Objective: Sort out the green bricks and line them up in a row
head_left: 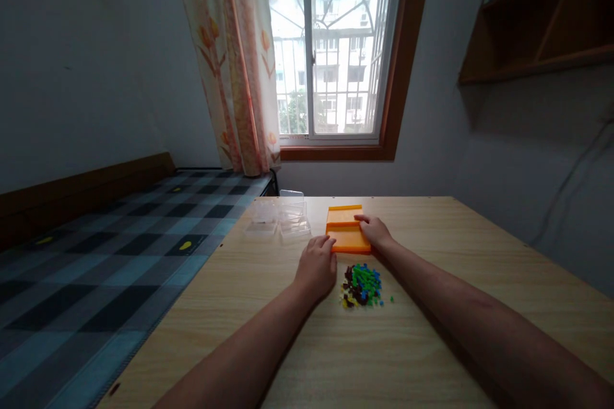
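An orange plastic tray (pixel 346 231) lies flat on the wooden table (pixel 432 332), a little past the middle. My left hand (pixel 316 266) rests at the tray's near left corner with its fingers curled, the thumb touching the edge. My right hand (pixel 375 230) grips the tray's right edge with the fingers closed on it. Just in front of the tray, between my forearms, lies a small heap of tiny beads (pixel 362 285) in green, blue, brown and yellow.
A clear plastic box with compartments (pixel 278 220) sits at the table's far left corner. A bed with a blue and black checked cover (pixel 119 255) runs along the table's left edge. Behind are a window, a curtain and a wall shelf (pixel 537 19).
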Available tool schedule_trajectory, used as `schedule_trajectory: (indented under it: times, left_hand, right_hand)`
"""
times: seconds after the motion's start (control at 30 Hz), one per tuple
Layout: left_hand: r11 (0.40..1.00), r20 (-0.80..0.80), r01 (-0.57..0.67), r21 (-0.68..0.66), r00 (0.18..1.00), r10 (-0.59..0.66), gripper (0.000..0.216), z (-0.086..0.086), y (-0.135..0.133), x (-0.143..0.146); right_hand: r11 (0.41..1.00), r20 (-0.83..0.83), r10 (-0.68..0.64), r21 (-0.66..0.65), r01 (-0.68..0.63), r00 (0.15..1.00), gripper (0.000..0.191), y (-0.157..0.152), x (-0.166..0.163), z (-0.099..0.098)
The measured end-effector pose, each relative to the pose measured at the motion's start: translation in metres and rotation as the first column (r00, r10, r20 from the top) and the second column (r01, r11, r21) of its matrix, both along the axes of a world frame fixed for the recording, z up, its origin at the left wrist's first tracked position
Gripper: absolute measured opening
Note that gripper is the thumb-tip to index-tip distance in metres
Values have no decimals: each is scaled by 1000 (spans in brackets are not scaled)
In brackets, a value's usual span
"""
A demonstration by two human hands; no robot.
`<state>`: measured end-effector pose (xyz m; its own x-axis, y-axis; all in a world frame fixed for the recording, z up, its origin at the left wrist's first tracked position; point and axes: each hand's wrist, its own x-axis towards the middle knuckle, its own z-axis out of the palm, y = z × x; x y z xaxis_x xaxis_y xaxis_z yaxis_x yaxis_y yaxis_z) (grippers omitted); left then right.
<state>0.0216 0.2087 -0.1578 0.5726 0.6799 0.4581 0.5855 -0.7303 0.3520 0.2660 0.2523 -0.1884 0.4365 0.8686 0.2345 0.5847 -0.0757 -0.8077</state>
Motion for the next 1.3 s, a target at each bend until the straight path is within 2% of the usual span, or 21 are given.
schedule_trajectory:
  times: [0.07, 0.53, 0.73, 0.93, 1.03, 1.1, 1.2, 1.3]
  left_hand:
    - [1000, 5, 12, 7, 1000, -12, 41, -1, -2, 1]
    - [998, 113, 41, -53, 993, -34, 29, 7, -10, 0]
    - [996, 119, 43, -73, 992, -34, 29, 7, -10, 1]
    - [996, 133, 66, -62, 990, -57, 27, 5, -9, 1]
    - [995, 146, 72, -72, 987, -61, 26, 5, -8, 1]
    - [993, 155, 87, -80, 985, -74, 28, 6, -8, 0]
    - [983, 150, 156, -95, 979, -141, 30, 9, -10, -2]
    - [942, 61, 321, -101, 947, -316, 37, 13, -18, -5]
  right_hand:
    - [999, 33, 10, -41, -8, 999, 25, 8, 1, 3]
    - [971, 157, -38, -228, 73, 987, 31, 72, -8, 19]
    - [971, 148, -76, -215, 107, 986, 30, 84, -15, 18]
    - [992, 8, -15, -126, 16, 1000, 33, 89, -19, 15]
    - [998, -92, 51, -38, -54, 994, 34, 77, -11, 17]
    - [995, -150, 97, 23, -95, 984, 36, 58, -1, 17]
    - [985, -215, 160, 96, -142, 963, 42, 12, 16, 15]
    - [977, -265, 185, 156, -147, 946, 45, -47, 30, 9]
